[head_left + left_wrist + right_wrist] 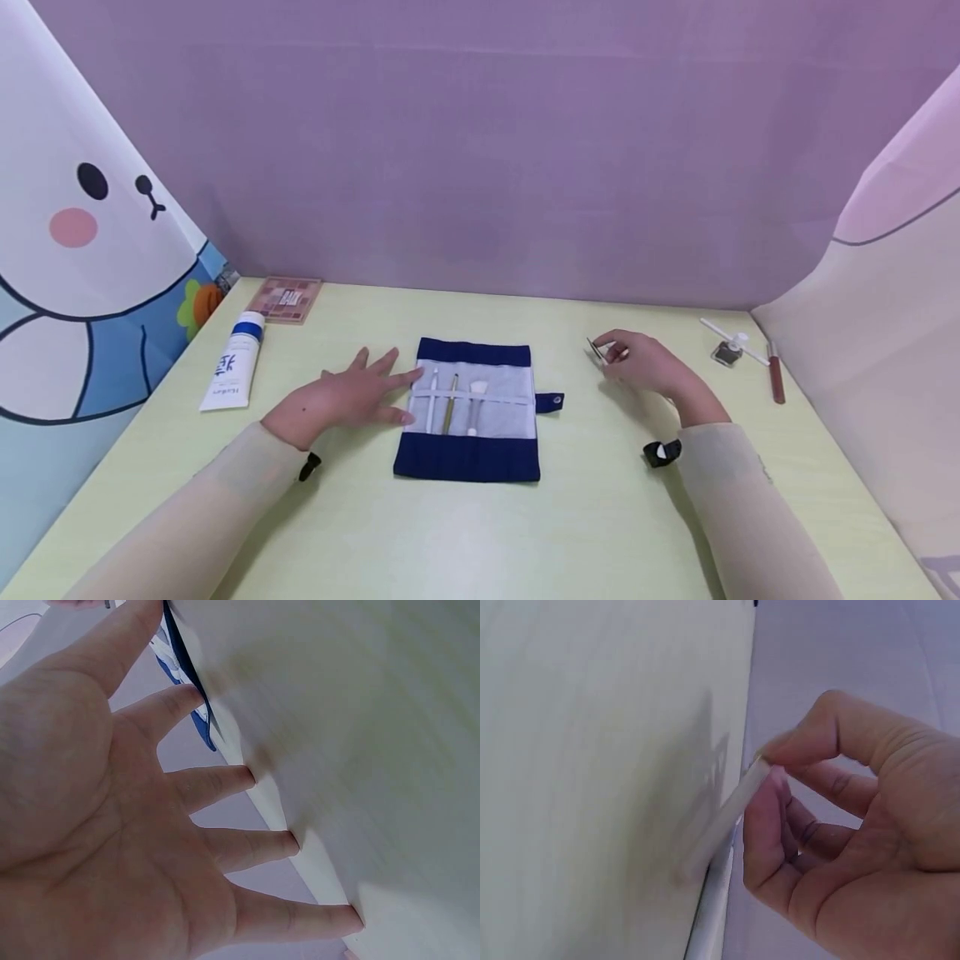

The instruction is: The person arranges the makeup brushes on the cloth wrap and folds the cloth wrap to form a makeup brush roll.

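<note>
On the surface (465, 533), the unrolled case (467, 460) lay centrally with three tools (448, 414) in it. The left hand (360, 398), fingers spread, touched its left edge. To the right, the right hand (643, 363) pinched a stick (724, 823). A palette (287, 300) lay far left.

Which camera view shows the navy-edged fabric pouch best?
The head view: it shows nearly all of the pouch lying open, including its strap. The left wrist view catches only a narrow, edge-on part beside the left hand; the right wrist view shows no recognisable part.
</note>
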{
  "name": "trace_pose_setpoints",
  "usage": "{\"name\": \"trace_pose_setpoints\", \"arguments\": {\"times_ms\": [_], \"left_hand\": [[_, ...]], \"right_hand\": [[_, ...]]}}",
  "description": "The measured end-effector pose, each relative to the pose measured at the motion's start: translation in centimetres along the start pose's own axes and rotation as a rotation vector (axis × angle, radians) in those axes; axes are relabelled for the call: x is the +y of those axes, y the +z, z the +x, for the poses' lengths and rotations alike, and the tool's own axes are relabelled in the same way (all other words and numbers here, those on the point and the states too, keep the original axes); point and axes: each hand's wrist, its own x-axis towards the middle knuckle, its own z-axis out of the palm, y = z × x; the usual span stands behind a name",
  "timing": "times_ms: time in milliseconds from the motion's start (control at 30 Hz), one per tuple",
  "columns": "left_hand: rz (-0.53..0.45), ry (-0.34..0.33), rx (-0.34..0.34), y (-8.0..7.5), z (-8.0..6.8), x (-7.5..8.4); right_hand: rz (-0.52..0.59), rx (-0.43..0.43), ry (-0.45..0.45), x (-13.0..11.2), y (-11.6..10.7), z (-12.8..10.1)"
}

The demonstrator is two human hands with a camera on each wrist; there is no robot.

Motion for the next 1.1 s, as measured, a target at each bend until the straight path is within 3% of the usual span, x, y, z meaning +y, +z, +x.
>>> {"name": "trace_pose_setpoints", "arguments": {"times_ms": [400,667,1100], "left_hand": [[-0.012,-0.001,-0.006,-0.1,0.2,0.0],[-0.018,-0.005,-0.014,-0.2,0.0,0.1],[-0.022,0.005,-0.006,-0.3,-0.3,0.3]], "right_hand": [[0.298,-0.004,-0.092,-1.5,-0.4,0.5],[0.535,0.005,-0.158,-4.1,0.4,1.2],[0.725,-0.019,-0.196,-8.7,2.6,3.2]]}}
